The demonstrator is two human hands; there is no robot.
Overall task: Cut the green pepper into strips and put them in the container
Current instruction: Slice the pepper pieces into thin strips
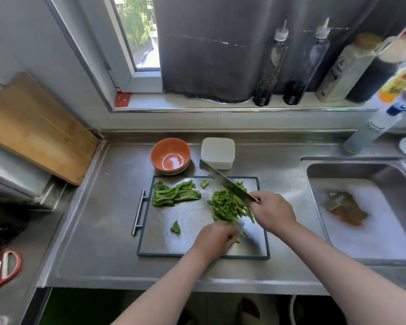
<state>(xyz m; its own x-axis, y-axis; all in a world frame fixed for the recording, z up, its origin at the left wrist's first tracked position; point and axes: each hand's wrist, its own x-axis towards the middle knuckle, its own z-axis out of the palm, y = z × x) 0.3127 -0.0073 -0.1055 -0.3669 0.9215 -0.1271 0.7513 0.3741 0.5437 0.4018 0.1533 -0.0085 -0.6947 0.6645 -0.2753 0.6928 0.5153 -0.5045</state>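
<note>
A steel cutting board (192, 231) with a dark rim lies on the counter. A heap of green pepper strips (227, 207) sits at its right middle. Larger uncut pepper pieces (174, 195) lie at its upper left, and a small scrap (175, 227) lies alone near the middle. My right hand (273, 211) grips the handle of a cleaver (223, 180), whose blade points up-left over the strips. My left hand (215, 239), fingers curled, pinches a few pepper bits at the near end of the heap. A white square container (218, 152) stands behind the board.
An orange bowl (170, 156) stands left of the container. A sink (366, 207) with foam and a brown object is on the right. Bottles (270, 66) line the window sill. A wooden board (38, 127) leans at the left; red scissors (7, 266) lie at the far left.
</note>
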